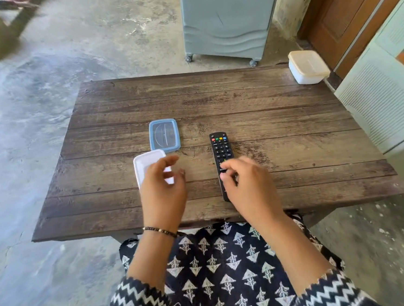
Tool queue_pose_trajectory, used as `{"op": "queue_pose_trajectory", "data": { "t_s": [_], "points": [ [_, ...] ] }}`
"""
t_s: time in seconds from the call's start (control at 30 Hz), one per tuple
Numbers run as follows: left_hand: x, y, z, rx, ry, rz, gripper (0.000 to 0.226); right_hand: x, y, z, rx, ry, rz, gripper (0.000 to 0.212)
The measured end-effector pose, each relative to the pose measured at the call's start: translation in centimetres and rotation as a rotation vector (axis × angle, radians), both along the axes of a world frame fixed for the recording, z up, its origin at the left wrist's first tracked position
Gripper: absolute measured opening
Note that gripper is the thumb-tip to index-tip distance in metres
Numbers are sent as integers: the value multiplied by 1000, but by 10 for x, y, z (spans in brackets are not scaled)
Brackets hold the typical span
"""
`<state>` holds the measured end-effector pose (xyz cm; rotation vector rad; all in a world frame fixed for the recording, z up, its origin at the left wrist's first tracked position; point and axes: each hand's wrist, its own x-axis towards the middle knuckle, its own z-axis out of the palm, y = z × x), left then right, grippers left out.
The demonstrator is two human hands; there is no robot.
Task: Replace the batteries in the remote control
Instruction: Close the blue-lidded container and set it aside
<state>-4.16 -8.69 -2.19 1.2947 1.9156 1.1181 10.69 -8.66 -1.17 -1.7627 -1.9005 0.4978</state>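
While the remote (pixel 221 158) lies face up at the table's (pixel 289 112) centre, right hand (pixel 249 185) hovers over its near end, fingers curled, maybe touching, grip unclear. Left hand (pixel 162 187) at 9 o'clock over white tray (pixel 146 162), fingers loose, holding nothing. Clear lid (pixel 164 135) at 11, white box (pixel 308 67) at 2. Risk: batteries roll off edge once freed. No readable writing.
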Motion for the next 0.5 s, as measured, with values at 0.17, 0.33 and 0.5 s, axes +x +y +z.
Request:
{"op": "queue_pose_trajectory", "data": {
  "t_s": [0.17, 0.33, 0.5],
  "points": [
    [-55, -4, -3, -74, 143, 153, 33, -48, 77, 8, -39, -42, 299, 45],
    [-69, -7, -11, -199, 114, 105, 37, -84, 152, -4, -309, -322, 539, 100],
    [-74, -5, -14, -192, 56, 80, 35, -104, 183, -31, -450, -361, 557, 115]
  ]
}}
